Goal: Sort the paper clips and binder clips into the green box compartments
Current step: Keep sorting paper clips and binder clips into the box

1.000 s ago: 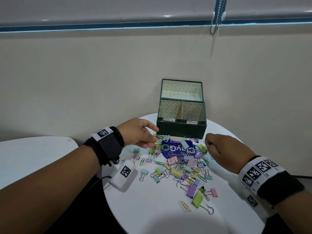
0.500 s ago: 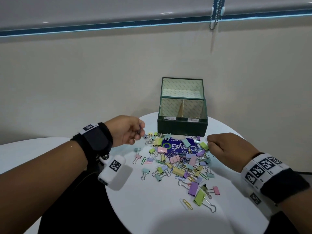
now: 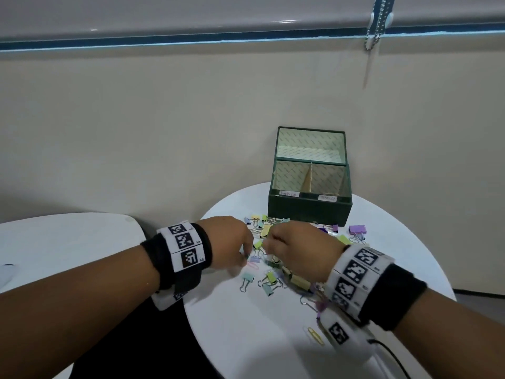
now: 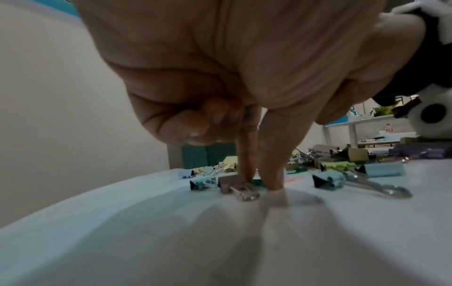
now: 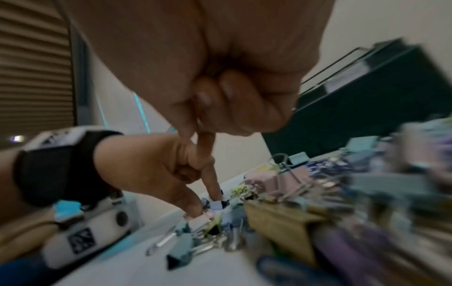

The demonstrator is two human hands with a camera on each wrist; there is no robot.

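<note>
The green box (image 3: 310, 207) stands open at the table's far side, with two labelled compartments split by a divider. Pastel binder clips and paper clips (image 3: 269, 280) lie scattered in front of it. My left hand (image 3: 247, 259) reaches down at the pile's left edge. In the left wrist view its forefinger (image 4: 246, 170) and thumb touch the table around a small green clip (image 4: 257, 181), beside a lilac binder clip (image 4: 226, 183); the other fingers are curled. My right hand (image 3: 269, 243) hovers over the pile, fingers curled, thumb and forefinger together (image 5: 198, 135), with nothing seen in them.
The round white table (image 3: 246, 332) has bare surface near me. A yellow paper clip (image 3: 314, 335) lies near my right wrist and a purple binder clip (image 3: 357, 229) at the right. Another white table (image 3: 68, 242) sits to the left. A wall rises just behind the box.
My left hand came down from beside the pile onto the clips at its left edge. My right hand moved left across the pile, close to the left hand.
</note>
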